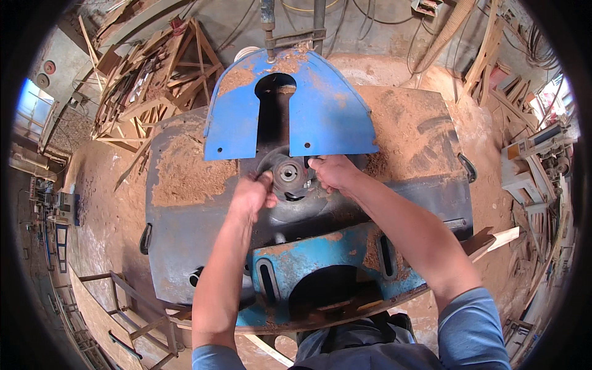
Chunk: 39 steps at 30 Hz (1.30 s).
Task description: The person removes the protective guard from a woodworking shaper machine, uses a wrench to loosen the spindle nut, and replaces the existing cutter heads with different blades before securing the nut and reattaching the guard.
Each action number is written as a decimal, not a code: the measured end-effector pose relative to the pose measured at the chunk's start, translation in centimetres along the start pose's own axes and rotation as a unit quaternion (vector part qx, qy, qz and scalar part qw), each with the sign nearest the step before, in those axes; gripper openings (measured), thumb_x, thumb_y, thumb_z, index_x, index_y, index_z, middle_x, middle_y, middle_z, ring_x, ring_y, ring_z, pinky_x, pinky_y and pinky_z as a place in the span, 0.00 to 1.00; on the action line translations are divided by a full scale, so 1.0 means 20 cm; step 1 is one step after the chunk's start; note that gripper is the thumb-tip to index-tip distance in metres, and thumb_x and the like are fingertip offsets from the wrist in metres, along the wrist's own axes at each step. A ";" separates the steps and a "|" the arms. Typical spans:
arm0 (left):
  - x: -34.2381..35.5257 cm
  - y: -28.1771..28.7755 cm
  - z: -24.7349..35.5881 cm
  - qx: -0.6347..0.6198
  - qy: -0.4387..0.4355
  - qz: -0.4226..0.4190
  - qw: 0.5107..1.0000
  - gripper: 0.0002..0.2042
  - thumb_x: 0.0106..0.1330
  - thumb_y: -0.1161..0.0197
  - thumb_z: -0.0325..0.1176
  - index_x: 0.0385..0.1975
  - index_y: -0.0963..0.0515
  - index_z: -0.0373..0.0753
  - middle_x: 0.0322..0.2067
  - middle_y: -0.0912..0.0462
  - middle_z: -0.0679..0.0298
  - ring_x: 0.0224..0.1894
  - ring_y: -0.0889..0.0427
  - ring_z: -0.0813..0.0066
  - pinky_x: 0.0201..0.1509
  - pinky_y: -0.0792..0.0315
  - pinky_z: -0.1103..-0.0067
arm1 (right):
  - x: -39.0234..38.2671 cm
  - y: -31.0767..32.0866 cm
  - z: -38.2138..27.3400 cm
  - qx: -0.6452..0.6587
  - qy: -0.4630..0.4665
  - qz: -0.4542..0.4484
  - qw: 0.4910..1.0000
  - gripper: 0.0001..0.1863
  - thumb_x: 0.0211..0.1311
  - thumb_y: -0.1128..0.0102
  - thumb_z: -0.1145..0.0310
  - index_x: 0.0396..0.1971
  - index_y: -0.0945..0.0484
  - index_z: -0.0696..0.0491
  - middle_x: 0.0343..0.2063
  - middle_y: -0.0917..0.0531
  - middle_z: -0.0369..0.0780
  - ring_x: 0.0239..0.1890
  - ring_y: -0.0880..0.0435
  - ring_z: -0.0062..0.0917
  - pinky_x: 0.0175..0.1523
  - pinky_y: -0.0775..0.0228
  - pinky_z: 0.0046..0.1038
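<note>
A round dark metal disc (288,173), probably a cutter head, with a central bore sits on the machine's dark table (185,240). My left hand (259,190) grips the disc's left rim with curled fingers. My right hand (330,171) holds its right side, fingers partly hidden. Just behind the disc is a blue guard plate (333,117) with a keyhole slot, dusted with wood shavings. Sawdust (191,179) coats both sides of the table. Closer to me is a teal casting (324,246) with two long slots and a dark arched opening.
Scrap timber (166,74) is piled at back left. A hose (444,31) and cables hang at the back. A machine (524,166) stands on the right, and a wooden frame with metal legs (98,314) at front left. A vertical shaft (268,24) rises behind the guard.
</note>
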State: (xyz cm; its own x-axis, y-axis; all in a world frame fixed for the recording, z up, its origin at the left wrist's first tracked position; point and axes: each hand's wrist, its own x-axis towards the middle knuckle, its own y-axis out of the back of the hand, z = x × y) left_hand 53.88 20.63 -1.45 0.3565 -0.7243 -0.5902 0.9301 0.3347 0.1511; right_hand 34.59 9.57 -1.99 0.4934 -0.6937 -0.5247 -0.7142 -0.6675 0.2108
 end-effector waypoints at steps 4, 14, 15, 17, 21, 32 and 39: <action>-0.07 0.00 -0.04 -0.035 0.087 -0.059 0.994 0.15 0.74 0.43 0.40 0.43 0.25 0.31 0.29 0.15 0.58 0.25 0.17 0.71 0.25 0.22 0.79 | 0.15 -0.01 0.01 -0.182 0.193 0.099 0.959 0.16 0.69 0.47 0.57 0.39 0.24 0.56 0.30 0.18 0.43 0.31 0.19 0.35 0.38 0.26 0.39; 0.06 0.13 -0.01 -0.009 -0.074 0.059 0.995 0.17 0.70 0.36 0.41 0.43 0.25 0.31 0.27 0.21 0.63 0.21 0.25 0.79 0.23 0.30 0.83 | -0.10 0.05 -0.12 -0.076 -0.045 0.032 0.996 0.20 0.71 0.48 0.51 0.42 0.24 0.54 0.26 0.18 0.40 0.24 0.21 0.28 0.27 0.30 0.34; 0.08 0.09 0.02 -0.004 -0.073 0.032 0.997 0.15 0.70 0.36 0.40 0.41 0.24 0.32 0.26 0.22 0.64 0.20 0.26 0.79 0.23 0.31 0.84 | -0.12 0.06 -0.11 -0.050 -0.094 0.010 0.994 0.19 0.72 0.48 0.51 0.40 0.24 0.55 0.25 0.19 0.40 0.22 0.23 0.26 0.25 0.33 0.32; 0.11 0.05 0.04 0.009 -0.065 -0.016 0.998 0.13 0.70 0.37 0.38 0.38 0.24 0.32 0.23 0.24 0.67 0.19 0.29 0.81 0.23 0.33 0.85 | -0.11 0.05 -0.06 0.004 -0.191 -0.040 0.981 0.19 0.73 0.49 0.52 0.37 0.25 0.56 0.22 0.21 0.38 0.18 0.26 0.22 0.20 0.38 0.29; 0.17 0.04 -0.08 0.021 -0.043 -0.022 0.999 0.09 0.71 0.39 0.34 0.36 0.22 0.32 0.21 0.23 0.67 0.18 0.29 0.82 0.20 0.34 0.83 | -0.08 -0.03 -0.04 0.006 -0.164 -0.045 0.985 0.18 0.73 0.48 0.58 0.30 0.25 0.57 0.22 0.20 0.39 0.19 0.26 0.23 0.21 0.36 0.31; 0.10 0.14 -0.23 0.311 -0.026 -0.046 0.949 0.20 0.68 0.40 0.47 0.36 0.17 0.33 0.33 0.15 0.49 0.34 0.16 0.57 0.40 0.24 0.68 | 0.22 0.04 0.08 -0.350 0.350 0.217 0.841 0.17 0.70 0.48 0.58 0.37 0.21 0.59 0.23 0.19 0.45 0.23 0.19 0.34 0.28 0.27 0.39; 0.16 0.00 -0.03 0.437 -0.109 0.044 0.892 0.19 0.66 0.39 0.47 0.46 0.18 0.39 0.47 0.17 0.47 0.53 0.20 0.48 0.56 0.26 0.63 | 0.01 0.06 0.00 -0.302 -0.079 -0.080 0.947 0.26 0.71 0.52 0.57 0.19 0.21 0.62 0.16 0.19 0.47 0.20 0.18 0.41 0.41 0.23 0.41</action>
State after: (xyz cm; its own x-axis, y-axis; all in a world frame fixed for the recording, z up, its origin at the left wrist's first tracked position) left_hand 55.01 18.68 -3.92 0.3511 -0.8505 -0.3915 0.5777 -0.1323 0.8055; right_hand 33.88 8.73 -1.79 0.4570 -0.5538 -0.6960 -0.1999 -0.8264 0.5263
